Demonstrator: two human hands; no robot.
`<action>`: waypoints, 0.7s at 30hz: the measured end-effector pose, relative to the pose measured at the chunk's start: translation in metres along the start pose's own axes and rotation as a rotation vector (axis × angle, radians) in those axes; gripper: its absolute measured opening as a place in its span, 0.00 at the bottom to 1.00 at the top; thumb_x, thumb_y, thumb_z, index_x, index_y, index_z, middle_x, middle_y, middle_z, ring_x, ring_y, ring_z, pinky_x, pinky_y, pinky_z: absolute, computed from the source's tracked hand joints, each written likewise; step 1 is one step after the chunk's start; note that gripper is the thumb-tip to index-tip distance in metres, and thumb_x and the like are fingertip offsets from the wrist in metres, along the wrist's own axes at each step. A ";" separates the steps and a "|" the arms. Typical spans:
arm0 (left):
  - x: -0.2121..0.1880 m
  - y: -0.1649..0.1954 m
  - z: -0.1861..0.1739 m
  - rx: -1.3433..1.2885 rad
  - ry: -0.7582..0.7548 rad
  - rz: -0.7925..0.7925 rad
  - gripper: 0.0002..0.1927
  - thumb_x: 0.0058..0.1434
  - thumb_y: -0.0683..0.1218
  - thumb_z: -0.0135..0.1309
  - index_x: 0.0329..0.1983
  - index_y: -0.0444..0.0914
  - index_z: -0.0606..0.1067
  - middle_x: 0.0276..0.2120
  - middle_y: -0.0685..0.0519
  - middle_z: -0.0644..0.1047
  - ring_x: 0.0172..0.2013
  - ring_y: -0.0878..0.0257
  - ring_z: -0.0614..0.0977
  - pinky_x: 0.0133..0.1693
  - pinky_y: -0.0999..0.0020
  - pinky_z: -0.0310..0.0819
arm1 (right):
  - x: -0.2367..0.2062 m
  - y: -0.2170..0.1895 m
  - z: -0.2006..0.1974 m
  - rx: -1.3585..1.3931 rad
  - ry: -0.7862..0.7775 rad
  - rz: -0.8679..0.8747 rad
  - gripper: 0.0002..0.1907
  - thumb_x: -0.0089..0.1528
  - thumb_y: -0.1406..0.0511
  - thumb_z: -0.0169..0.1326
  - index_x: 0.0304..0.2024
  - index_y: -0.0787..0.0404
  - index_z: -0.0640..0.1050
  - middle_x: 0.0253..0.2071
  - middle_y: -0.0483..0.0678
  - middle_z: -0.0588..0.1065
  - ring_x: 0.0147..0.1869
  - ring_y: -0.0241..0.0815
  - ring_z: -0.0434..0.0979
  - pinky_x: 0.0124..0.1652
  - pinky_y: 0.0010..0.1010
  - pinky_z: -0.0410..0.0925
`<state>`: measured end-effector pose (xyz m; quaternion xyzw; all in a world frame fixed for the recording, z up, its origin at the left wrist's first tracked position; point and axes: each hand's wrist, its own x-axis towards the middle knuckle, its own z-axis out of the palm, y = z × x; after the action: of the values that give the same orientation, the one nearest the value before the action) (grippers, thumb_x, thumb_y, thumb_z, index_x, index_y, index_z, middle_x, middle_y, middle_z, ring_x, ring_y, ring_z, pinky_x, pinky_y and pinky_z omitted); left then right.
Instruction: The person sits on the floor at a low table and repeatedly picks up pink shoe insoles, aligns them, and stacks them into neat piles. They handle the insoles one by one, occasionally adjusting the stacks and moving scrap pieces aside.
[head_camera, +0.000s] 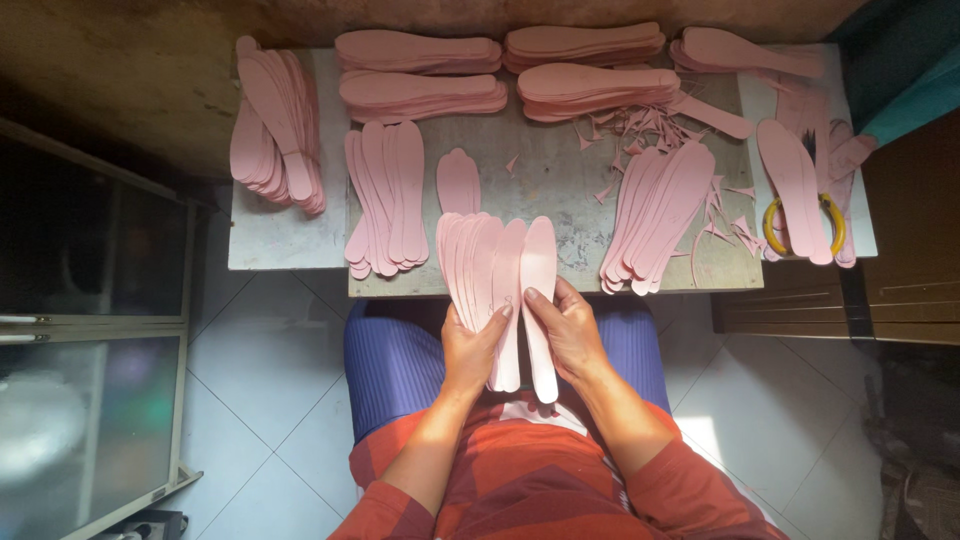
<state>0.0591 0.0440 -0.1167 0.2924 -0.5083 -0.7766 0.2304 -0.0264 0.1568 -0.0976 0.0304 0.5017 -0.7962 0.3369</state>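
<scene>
At lower centre of the frame, the left hand (472, 345) gripped a fanned stack of pink insole cut-outs (478, 262), fingers curled beneath. The right hand (568, 332) pinched one insole (540, 300) at the fan's right edge. The fan overhung the worktable (545, 175) edge; a loosened grip could have spilled the splayed, thin pieces onto the lap.

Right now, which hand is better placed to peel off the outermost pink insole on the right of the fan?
The right hand. Its thumb already lies on that outermost insole, while the left hand grips the rest of the fanned pink insoles from beneath, so it looks busy holding them.
</scene>
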 end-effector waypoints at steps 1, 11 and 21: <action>-0.001 0.002 0.001 0.015 -0.003 -0.001 0.19 0.57 0.39 0.64 0.51 0.30 0.74 0.43 0.47 0.83 0.41 0.65 0.84 0.44 0.71 0.80 | 0.000 0.002 0.001 -0.007 0.002 0.009 0.14 0.66 0.68 0.54 0.54 0.68 0.76 0.46 0.50 0.79 0.47 0.37 0.80 0.48 0.31 0.74; -0.006 0.007 0.002 0.060 0.008 -0.023 0.22 0.54 0.38 0.67 0.50 0.32 0.74 0.42 0.48 0.83 0.40 0.66 0.84 0.42 0.71 0.81 | 0.007 0.007 -0.010 0.149 -0.151 0.127 0.15 0.68 0.64 0.51 0.54 0.64 0.76 0.52 0.49 0.79 0.56 0.39 0.79 0.58 0.34 0.71; 0.006 -0.015 -0.021 -0.170 -0.084 -0.043 0.17 0.70 0.48 0.47 0.56 0.32 0.70 0.42 0.47 0.82 0.35 0.64 0.82 0.39 0.70 0.80 | 0.014 0.007 -0.033 0.243 -0.236 0.106 0.10 0.70 0.65 0.52 0.52 0.61 0.77 0.45 0.45 0.78 0.49 0.37 0.78 0.51 0.34 0.72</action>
<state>0.0685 0.0323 -0.1386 0.2501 -0.4430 -0.8333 0.2162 -0.0424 0.1751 -0.1249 0.0033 0.3565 -0.8301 0.4288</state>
